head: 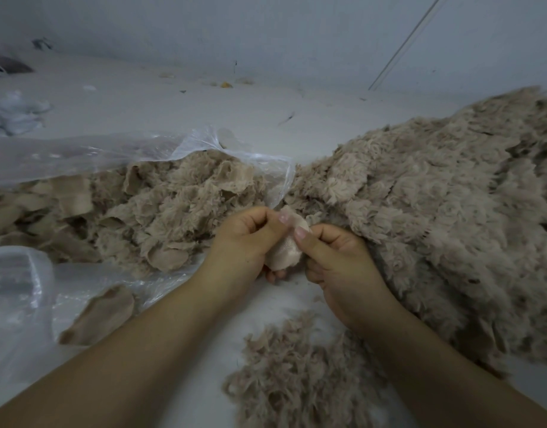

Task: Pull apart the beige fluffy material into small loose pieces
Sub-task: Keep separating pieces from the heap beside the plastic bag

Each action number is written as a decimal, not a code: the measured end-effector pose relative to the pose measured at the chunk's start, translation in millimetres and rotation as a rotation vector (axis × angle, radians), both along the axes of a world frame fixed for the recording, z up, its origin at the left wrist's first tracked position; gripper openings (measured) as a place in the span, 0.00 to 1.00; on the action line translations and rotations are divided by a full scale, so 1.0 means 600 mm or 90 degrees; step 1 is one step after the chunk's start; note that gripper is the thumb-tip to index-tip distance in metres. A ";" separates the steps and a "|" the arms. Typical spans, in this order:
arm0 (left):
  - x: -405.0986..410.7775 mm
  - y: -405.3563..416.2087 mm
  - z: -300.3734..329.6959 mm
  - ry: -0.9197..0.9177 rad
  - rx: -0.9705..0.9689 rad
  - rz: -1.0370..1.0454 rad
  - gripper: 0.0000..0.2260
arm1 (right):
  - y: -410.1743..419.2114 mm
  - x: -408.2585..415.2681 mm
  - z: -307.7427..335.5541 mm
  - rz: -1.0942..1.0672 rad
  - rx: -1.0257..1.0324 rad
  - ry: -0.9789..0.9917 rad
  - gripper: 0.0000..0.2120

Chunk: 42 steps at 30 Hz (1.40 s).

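Note:
A small beige fabric piece [285,244] with a smooth woven backing sits between both hands at the centre. My left hand [247,239] grips its left side with curled fingers. My right hand [334,257] pinches its right edge with thumb and fingers. A large heap of beige fluffy material [445,211] lies to the right, touching my right hand. A low mound of small loose fluffy pieces [297,372] lies near me, between my forearms.
A clear plastic bag [80,156] on the left holds several beige fabric scraps [161,208]. One flat scrap [102,316] lies on plastic sheeting at the lower left. The work surface [173,106] is pale grey, with small debris and a wall at the back.

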<state>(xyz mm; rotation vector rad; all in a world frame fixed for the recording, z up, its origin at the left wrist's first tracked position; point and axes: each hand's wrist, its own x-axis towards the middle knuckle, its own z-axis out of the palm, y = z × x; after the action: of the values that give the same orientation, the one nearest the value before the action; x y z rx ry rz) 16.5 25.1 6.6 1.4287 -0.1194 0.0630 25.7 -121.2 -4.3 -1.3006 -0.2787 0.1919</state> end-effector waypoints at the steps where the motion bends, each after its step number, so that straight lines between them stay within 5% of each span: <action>1: 0.000 0.001 0.000 -0.006 0.011 -0.001 0.10 | 0.001 -0.001 0.003 0.001 0.004 0.006 0.11; 7: 0.003 0.003 -0.005 -0.014 0.045 0.058 0.13 | 0.003 0.002 0.004 -0.032 0.052 0.073 0.21; 21: 0.000 0.001 -0.003 -0.070 0.088 0.063 0.19 | -0.003 -0.002 0.007 -0.003 0.029 0.042 0.08; 27: 0.010 0.013 -0.003 0.001 -0.083 0.060 0.20 | -0.002 0.005 0.003 -0.058 0.077 0.106 0.08; 38: 0.000 0.012 0.007 -0.025 -0.015 0.025 0.03 | -0.004 0.004 0.000 -0.019 0.067 0.066 0.09; 42: -0.001 0.014 0.009 -0.089 0.046 0.003 0.15 | -0.004 0.002 0.003 0.005 0.046 0.045 0.09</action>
<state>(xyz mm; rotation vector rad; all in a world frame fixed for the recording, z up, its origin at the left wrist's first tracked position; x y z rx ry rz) 15.8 33.5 12.0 1.4956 -0.2362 0.1643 26.8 -123.8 -2.5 -1.2185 -0.2281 0.2318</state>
